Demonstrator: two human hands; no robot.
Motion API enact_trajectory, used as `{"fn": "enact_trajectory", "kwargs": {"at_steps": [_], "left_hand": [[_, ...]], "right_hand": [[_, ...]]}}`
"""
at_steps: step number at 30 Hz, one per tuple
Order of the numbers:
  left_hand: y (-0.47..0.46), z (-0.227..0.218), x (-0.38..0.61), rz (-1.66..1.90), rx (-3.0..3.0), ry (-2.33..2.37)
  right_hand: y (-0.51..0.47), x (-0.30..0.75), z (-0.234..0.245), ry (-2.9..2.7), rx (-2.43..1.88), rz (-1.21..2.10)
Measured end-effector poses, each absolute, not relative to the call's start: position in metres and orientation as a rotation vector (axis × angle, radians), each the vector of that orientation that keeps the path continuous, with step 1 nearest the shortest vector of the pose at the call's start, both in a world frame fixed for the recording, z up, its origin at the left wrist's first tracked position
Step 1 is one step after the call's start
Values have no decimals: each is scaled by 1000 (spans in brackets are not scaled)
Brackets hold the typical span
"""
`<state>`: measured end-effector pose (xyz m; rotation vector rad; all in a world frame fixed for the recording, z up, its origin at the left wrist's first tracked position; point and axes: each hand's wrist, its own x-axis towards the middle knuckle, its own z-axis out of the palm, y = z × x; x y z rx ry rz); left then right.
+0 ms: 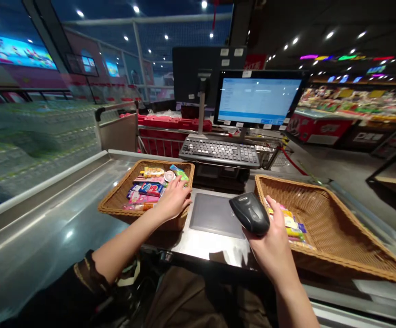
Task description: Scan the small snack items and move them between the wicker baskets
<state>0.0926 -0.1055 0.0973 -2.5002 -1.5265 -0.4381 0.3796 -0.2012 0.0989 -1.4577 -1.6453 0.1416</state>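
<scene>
My right hand is wrapped round a black handheld barcode scanner, its head pointing up and left over the counter. Over the right side of the left wicker basket reaches my left hand, fingers stretched out and slightly apart. Its fingertips are close to a green and blue packet; whether they touch it I cannot tell. That basket also holds a red and blue packet, a yellow-orange packet and a round white container. Several small packages lie in the right wicker basket, partly behind my right hand.
Between the baskets is a dark flat plate set in the metal counter. Behind it stand a keyboard and a lit monitor. A shopping cart is beyond, and stacked bottle packs stand at the left.
</scene>
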Motion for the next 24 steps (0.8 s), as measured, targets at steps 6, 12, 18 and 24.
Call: {"fn": "enact_trajectory", "kwargs": {"at_steps": [6,12,18,24], "left_hand": [[-29,102,50,-206,-2514,-1765],[29,103,61,148,-2663,-1749],[26,99,47,192,-2610,-1622],[-7,94,20,-43,-2552,-1549]], "right_hand": [[-197,348,99,-1696,-1421,170],[-198,343,101,-1732,-1468,136],[-198,343,100,-1747,-1491,128],[-197,334,93,-1727,-1473,259]]}}
